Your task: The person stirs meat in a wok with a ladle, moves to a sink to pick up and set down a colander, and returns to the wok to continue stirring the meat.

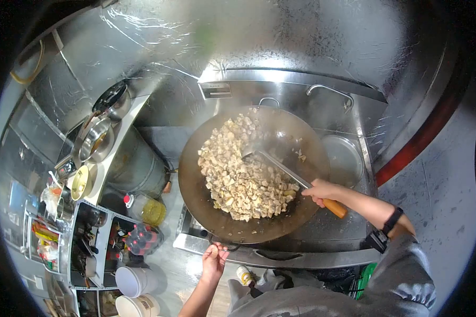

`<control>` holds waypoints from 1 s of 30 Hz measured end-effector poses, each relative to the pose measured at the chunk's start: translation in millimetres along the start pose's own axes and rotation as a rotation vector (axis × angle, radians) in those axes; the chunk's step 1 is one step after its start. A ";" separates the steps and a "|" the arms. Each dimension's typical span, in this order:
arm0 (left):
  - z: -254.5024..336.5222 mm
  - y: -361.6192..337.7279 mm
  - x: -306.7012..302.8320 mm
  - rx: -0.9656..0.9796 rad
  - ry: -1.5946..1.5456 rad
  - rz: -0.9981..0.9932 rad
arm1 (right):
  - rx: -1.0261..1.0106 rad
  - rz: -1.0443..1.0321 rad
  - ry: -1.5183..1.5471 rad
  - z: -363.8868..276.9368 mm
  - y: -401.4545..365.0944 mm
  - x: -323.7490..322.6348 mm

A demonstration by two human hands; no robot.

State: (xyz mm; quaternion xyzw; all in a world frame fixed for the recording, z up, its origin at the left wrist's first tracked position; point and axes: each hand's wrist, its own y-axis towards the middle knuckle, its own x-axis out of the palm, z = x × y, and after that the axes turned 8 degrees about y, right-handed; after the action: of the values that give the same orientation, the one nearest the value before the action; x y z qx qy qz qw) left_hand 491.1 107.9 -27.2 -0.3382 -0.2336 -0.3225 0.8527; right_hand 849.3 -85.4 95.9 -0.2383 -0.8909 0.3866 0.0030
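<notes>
A large wok (301,142) sits on the stove, its near side toward me. Diced pale food pieces (246,187), looking like chopped meat, are heaped over its left and middle, with light steam above. My right hand (321,191) is wrapped round a long-handled wok spatula (283,168) with a wooden grip end. The spatula's blade rests among the pieces near the wok's middle and is partly hidden by them. At the near rim, my left hand (214,260) has its fingers closed on the wok's loop handle (231,248).
A faucet (330,90) and a round metal lid or basin (344,158) are right of the wok. Left stand an oil jug (147,208), dark bottles (144,239), white buckets (134,281), and a shelf with metal pots (97,140). The stove's front edge (301,260) lies near my body.
</notes>
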 end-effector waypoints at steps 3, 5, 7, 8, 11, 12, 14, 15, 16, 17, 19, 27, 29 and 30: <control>-0.1 0.9 -0.9 0.007 0.001 -0.019 | 0.073 -0.115 0.299 4.6 -41.3 -17.3; -0.7 -0.3 0.9 0.029 -0.016 -0.064 | 0.065 -0.015 0.279 -3.4 -66.4 -16.8; -1.2 0.3 -0.6 0.017 -0.024 -0.070 | -0.087 0.027 0.148 -6.5 -67.3 -10.3; -0.7 1.0 -2.0 0.015 -0.029 -0.084 | -0.176 0.024 0.116 -7.2 -56.0 -7.1; -2.9 2.0 -4.7 0.026 -0.013 -0.115 | -0.342 0.130 0.155 -25.4 -9.1 17.0; -1.9 2.8 -5.5 0.034 -0.015 -0.127 | -0.361 0.180 0.152 -25.7 16.7 24.4; -1.3 4.0 -7.1 0.038 0.000 -0.166 | -0.298 0.316 -0.001 -29.5 49.9 44.3; -0.8 4.8 -8.0 0.021 0.006 -0.164 | -0.267 0.329 -0.044 -31.6 50.6 56.4; -0.2 5.6 -9.7 0.001 0.012 -0.158 | -0.229 0.339 -0.086 -27.1 49.1 69.4; -0.3 8.1 -11.6 -0.001 0.012 -0.173 | -0.223 0.342 -0.191 -17.2 44.9 79.4; -0.5 10.5 -13.7 -0.011 0.009 -0.178 | -0.177 0.382 -0.260 4.9 23.3 95.3; 1.9 7.6 -9.8 -0.030 0.045 -0.163 | -0.175 0.388 -0.201 113.2 -105.2 92.8; 1.1 7.6 -9.9 -0.038 0.029 -0.172 | -0.161 0.399 -0.127 127.5 -109.6 99.2; 2.6 6.6 -8.3 -0.038 0.032 -0.166 | -0.151 0.411 -0.089 133.1 -105.8 101.5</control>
State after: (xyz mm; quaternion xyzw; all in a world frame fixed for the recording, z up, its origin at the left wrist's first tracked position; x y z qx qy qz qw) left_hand 489.6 116.8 -33.4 -0.3284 -0.2409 -0.4018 0.8202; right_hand 689.4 -195.7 57.5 -0.3971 -0.8492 0.3215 -0.1332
